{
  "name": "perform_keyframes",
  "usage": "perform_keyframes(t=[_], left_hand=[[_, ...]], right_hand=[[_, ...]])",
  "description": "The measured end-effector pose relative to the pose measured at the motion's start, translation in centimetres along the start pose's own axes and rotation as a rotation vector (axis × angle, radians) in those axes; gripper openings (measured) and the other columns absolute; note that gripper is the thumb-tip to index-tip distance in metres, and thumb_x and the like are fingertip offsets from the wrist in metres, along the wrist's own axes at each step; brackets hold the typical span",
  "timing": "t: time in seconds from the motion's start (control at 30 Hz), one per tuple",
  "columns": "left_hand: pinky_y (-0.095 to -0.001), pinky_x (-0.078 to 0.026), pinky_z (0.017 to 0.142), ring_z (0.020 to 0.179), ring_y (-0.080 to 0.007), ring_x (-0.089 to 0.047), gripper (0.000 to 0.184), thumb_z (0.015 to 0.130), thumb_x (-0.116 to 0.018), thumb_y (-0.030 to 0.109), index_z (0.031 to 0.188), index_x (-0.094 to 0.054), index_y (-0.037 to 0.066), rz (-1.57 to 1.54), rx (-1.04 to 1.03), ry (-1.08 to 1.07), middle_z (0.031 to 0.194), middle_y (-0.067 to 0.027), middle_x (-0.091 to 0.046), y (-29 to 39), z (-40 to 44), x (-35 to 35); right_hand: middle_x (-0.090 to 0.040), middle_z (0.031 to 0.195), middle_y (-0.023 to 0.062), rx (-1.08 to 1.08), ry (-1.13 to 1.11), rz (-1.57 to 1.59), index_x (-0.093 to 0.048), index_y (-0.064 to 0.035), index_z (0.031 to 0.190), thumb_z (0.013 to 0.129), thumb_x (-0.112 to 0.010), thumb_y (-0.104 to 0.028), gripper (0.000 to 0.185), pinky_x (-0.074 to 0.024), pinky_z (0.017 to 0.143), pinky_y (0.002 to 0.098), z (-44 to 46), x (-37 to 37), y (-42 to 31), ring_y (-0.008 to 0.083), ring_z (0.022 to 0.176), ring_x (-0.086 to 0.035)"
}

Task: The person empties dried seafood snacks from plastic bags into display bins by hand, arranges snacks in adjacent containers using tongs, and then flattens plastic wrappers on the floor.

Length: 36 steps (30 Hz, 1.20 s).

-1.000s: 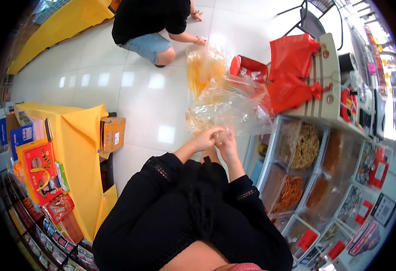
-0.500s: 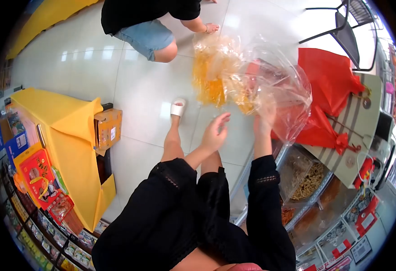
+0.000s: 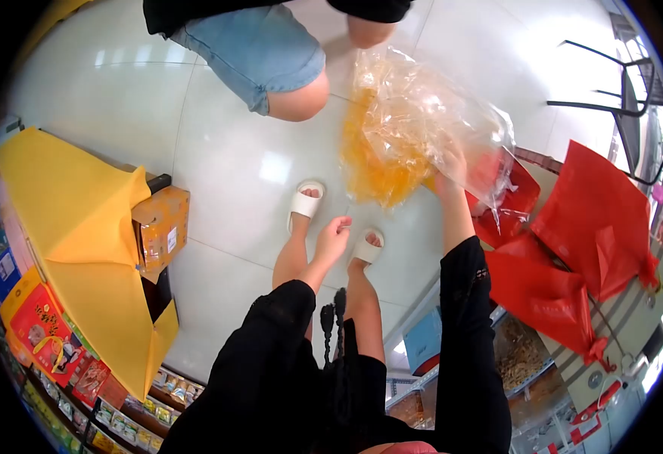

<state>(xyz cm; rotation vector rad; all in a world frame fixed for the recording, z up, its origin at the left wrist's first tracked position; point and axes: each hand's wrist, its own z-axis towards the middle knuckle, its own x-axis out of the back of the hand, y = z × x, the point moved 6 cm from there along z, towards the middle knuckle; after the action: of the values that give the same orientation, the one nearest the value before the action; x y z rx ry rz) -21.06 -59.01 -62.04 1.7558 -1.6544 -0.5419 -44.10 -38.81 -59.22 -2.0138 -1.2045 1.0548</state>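
My right hand (image 3: 450, 168) is reached out to the clear plastic bag (image 3: 411, 102), its fingers partly hidden behind the crinkled film. Under and beside that film, yellow-orange contents in clear plastic (image 3: 381, 163) rest on the floor. My left hand (image 3: 333, 238) hangs in the air above my feet, touching nothing, with its fingers loosely curled. To the right of the clear bag lie red bags (image 3: 600, 219), and a red container (image 3: 517, 193) is partly covered by the film.
Another person's bent knee (image 3: 297, 98) and denim shorts are at the top. A yellow-covered table (image 3: 82, 242) with a cardboard box (image 3: 163, 227) beside it stands left. A black chair (image 3: 627, 113) is at upper right, bins of dried goods (image 3: 521, 352) at lower right.
The view has moved forward, and my feet now show. My hands have parted; the right one has gone out to the clear bag. The other person's knee appears closer, their hand hidden.
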Motion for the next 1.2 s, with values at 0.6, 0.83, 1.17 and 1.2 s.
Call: perform_keyframes(t=[0.6, 0.83, 1.17, 1.2], left_hand=[[-0.0234, -0.037, 0.081, 0.096, -0.0137, -0.051, 0.024, 0.085, -0.041, 0.013, 0.106, -0.051, 0.005, -0.091, 0.351, -0.079, 0.103, -0.0043, -0.055, 3.8, 2.4, 5.5], [-0.0274, -0.041, 0.081, 0.096, -0.0169, -0.049, 0.029, 0.080, -0.048, 0.008, 0.109, -0.048, 0.005, 0.003, 0.000, -0.135, 0.106, -0.0091, -0.051, 7.8, 5.8, 0.5], [-0.0403, -0.025, 0.099, 0.120, -0.0404, -0.024, 0.065, 0.065, -0.040, -0.010, 0.128, -0.021, -0.005, 0.467, -0.826, 0.059, 0.129, -0.0271, -0.023, 15.2, 15.4, -10.6], [-0.0409, -0.021, 0.100, 0.122, -0.0385, -0.021, 0.065, 0.066, -0.041, -0.008, 0.127, -0.021, -0.006, 0.525, -0.855, 0.038, 0.131, -0.0252, -0.023, 14.9, 16.8, -11.3]], right_hand=[[-0.038, 0.115, 0.0170, -0.062, 0.499, -1.209, -0.033, -0.0112, 0.117, 0.083, -0.035, -0.031, 0.039, -0.0363, 0.085, 0.0400, 18.7, 6.8, 8.1, 0.0305, 0.102, -0.045], [-0.037, 0.112, 0.0205, -0.085, 0.460, -1.297, -0.032, -0.0107, 0.114, 0.081, -0.040, -0.029, 0.038, -0.0433, 0.074, 0.0457, 16.6, -3.2, 3.6, 0.0395, 0.092, -0.051], [-0.045, 0.106, 0.0211, -0.048, 0.045, -2.392, -0.043, -0.0070, 0.114, 0.076, -0.055, -0.024, 0.044, -0.0514, 0.055, 0.0356, 24.0, 0.1, 11.3, 0.0279, 0.094, -0.055], [-0.045, 0.106, 0.0223, -0.074, -0.022, -2.388, -0.042, -0.0051, 0.116, 0.077, -0.054, -0.024, 0.045, -0.0516, 0.056, 0.0357, 21.8, -1.1, 9.8, 0.0277, 0.093, -0.055]])
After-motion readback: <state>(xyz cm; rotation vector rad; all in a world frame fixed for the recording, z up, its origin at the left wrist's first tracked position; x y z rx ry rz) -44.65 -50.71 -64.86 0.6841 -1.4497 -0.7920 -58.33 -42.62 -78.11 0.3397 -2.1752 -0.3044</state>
